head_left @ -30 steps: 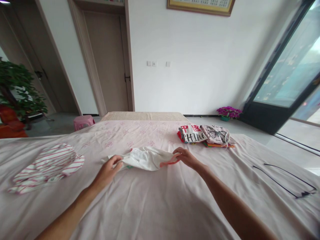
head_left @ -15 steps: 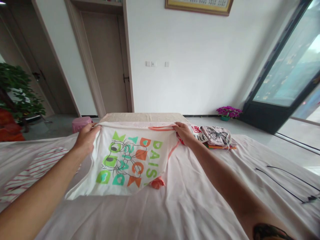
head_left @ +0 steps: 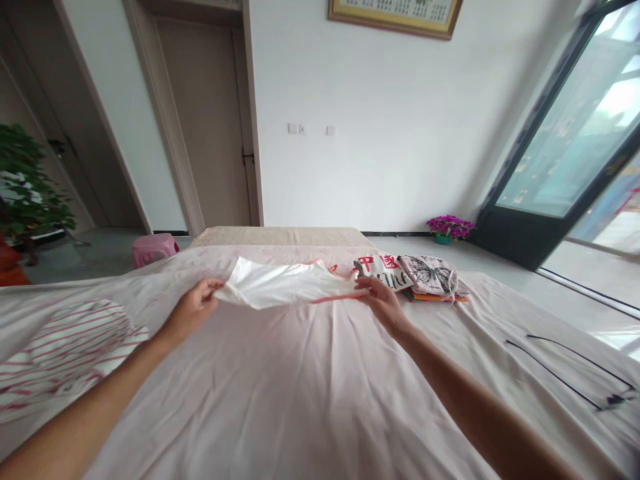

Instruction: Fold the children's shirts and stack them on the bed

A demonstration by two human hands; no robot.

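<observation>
A white T-shirt with orange trim stretches between my two hands over the bed-like covered surface. Its printed side is out of sight now; only plain white cloth shows. My left hand pinches its left corner between thumb and fingers. At the opposite end, my right hand grips the orange-edged side. Just beyond the right hand lies a white cloth item with red and black lettering, partly under a folded pale garment with a butterfly print.
A crumpled red-striped white garment lies at left on the pale sheet. Glasses with dark thin temples rest at right. Beyond the sheet are a pink stool and purple flowers in a green pot.
The T-shirt has swung from hanging print-toward-me to lying out flat and away, its print gone from view. Both hands have come down slightly and moved right.
</observation>
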